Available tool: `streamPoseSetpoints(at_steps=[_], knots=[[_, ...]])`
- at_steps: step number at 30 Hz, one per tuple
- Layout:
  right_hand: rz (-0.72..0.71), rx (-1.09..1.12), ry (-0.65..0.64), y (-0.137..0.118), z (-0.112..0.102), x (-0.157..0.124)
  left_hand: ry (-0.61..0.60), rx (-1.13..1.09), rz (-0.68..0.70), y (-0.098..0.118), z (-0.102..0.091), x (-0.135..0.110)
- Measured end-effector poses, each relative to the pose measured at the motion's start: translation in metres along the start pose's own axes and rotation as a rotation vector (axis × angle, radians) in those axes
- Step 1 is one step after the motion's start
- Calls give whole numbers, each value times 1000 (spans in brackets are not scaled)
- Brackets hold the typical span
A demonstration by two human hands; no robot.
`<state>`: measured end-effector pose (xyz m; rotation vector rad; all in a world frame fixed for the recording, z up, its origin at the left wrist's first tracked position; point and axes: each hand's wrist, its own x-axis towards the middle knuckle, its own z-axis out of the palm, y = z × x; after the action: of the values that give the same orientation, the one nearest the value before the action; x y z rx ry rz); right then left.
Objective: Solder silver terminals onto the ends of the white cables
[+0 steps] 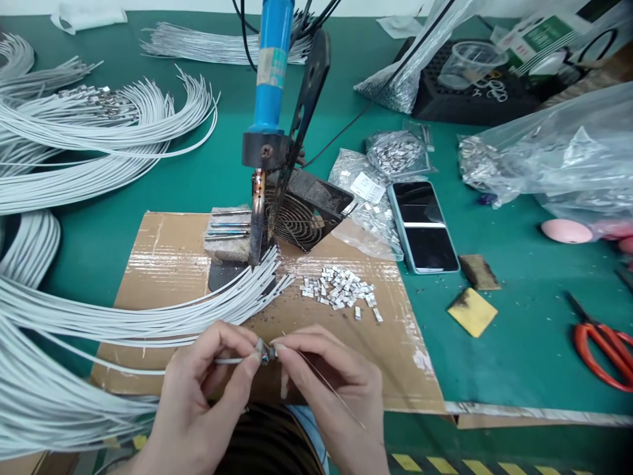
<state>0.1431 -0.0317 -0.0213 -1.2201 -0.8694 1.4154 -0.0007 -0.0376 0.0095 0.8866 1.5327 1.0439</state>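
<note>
Clock faces here are centered on where the two hands meet. Over between 8 and 9 there's a fat loose bundle of white cables (pixel 59 402), and between 10 and 11 a bigger curved stack (pixel 99 132) sits on the green table (pixel 208 178). At about half past 9 another bunch (pixel 148 320) runs across the cardboard sheet (pixel 163 251), its tips fanned out near the iron.

Next is the left hand (pixel 208 396): thumb and index finger pinched tight on the end of a single white cable (pixel 228 361). The small metal piece (pixel 267 353) sits right at that cable end, dead center between both sets of fingertips. Honestly it's so crowded in there I can't tell which hand is actually gripping it.

Just before 12, there's a pale block (pixel 228 231) with metal strips on top, and at 12 the blue-handled soldering iron (pixel 271 79) stands tip down. The right hand (pixel 336 389) has thumb and index nearly closed, holding a thin wire (pixel 341 399) that trails back over the hand toward 4.

Between 1 and 2 is a little pile of metal connectors (pixel 339 288), with a phone (pixel 424 227) further out toward 2. Almost at 3: a yellow sponge (pixel 472 312), then red-handled scissors (pixel 588 340) well apart.
</note>
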Motion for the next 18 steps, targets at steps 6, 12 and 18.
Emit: streamPoseSetpoints(at_steps=[6,12,18], knots=[[-101,-19,-107,9,-3,8,16,22,29,-1,1,1],[-48,-14,-129,8,-4,11,0,13,43,-2,1,3],[47,-14,-99,-2,-2,13,0,31,21,0,2,7]])
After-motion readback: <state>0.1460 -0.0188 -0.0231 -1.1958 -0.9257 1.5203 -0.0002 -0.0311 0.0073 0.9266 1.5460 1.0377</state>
